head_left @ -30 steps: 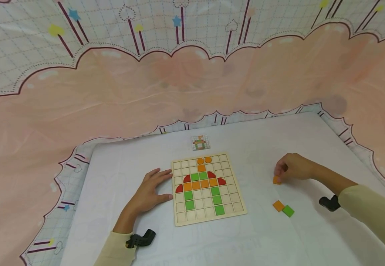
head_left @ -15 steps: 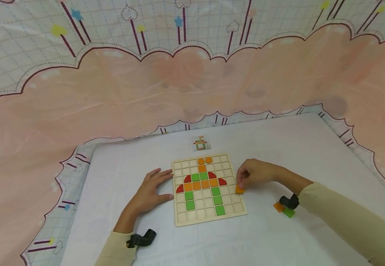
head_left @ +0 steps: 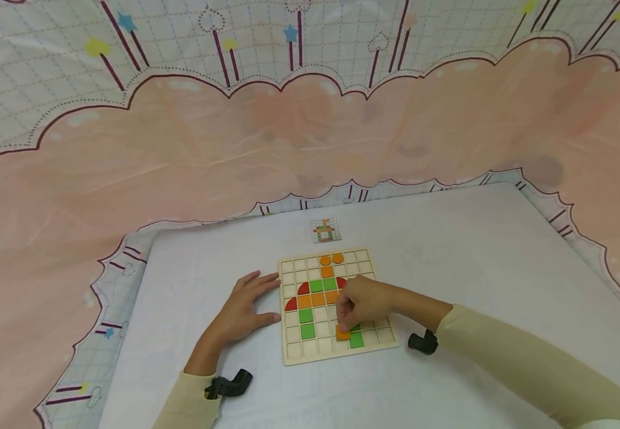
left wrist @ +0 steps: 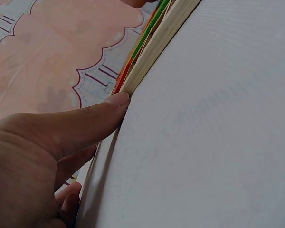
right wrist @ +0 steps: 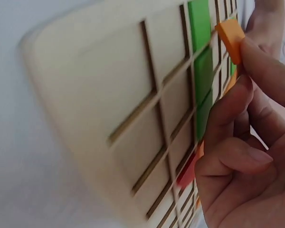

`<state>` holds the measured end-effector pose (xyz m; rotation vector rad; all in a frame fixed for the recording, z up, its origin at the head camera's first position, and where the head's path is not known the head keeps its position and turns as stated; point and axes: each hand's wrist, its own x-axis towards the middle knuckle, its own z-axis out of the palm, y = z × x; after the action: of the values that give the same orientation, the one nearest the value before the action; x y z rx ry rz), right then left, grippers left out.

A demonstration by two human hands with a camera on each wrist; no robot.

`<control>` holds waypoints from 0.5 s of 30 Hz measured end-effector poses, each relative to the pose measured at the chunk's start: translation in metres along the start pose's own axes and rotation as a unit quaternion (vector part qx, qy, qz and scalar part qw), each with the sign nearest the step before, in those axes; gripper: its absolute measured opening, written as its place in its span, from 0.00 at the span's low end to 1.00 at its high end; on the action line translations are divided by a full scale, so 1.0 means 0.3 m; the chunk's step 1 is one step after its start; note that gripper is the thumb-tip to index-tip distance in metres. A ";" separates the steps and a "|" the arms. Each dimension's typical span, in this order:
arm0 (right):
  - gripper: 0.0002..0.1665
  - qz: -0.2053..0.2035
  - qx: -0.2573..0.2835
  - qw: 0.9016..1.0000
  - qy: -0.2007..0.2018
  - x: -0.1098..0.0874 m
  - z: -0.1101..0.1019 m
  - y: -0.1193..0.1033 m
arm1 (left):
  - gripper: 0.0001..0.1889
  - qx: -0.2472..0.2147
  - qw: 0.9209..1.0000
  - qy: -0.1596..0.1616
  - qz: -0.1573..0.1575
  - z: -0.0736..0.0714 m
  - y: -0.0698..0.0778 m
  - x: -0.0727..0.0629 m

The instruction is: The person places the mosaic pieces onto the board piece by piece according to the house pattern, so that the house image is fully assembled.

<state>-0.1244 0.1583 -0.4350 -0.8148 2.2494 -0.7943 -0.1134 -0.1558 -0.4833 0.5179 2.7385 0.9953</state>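
A wooden grid board [head_left: 293,353] lies on the white table, with green, orange and red tiles set in its cells. Over its lower middle, my right hand [head_left: 367,300] pinches an orange square tile [head_left: 343,333] between thumb and fingertip. The right wrist view shows that orange tile [right wrist: 229,39] tilted above the grid, beside a column of green tiles [right wrist: 199,71]. My left hand [head_left: 239,313] lies with fingers extended at the board's left edge. Its thumb [left wrist: 90,127] touches the board's side in the left wrist view. The right hand covers part of the pattern.
A small pattern card [head_left: 326,230] lies behind the board. White table surface [head_left: 460,238] extends to the right, and a patterned cloth [head_left: 267,143] hangs at the back. My right sleeve [head_left: 502,351] crosses the right side of the table.
My right hand has carried the orange tile leftward from the right of the table to over the board. The two loose tiles there are now hidden by the arm. My left hand stays put.
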 end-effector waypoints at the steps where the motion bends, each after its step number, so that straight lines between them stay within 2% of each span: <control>1: 0.10 -0.002 -0.005 1.000 0.000 0.003 0.008 -0.009 | 0.39 0.001 1.000 0.000 0.000 0.000 0.000 0.000; 11: 0.14 0.021 -0.076 0.997 0.009 0.005 0.065 -0.055 | 0.40 0.003 1.000 -0.002 -0.003 0.001 0.001 0.001; 15: 0.14 0.013 -0.087 0.996 0.016 0.002 0.068 -0.054 | 0.40 0.004 1.000 0.000 0.006 -0.002 0.000 0.000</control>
<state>-0.1048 0.1412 -0.4370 -0.8551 2.3775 -0.6102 -0.1137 -0.1562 -0.4828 0.5363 2.7448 0.9876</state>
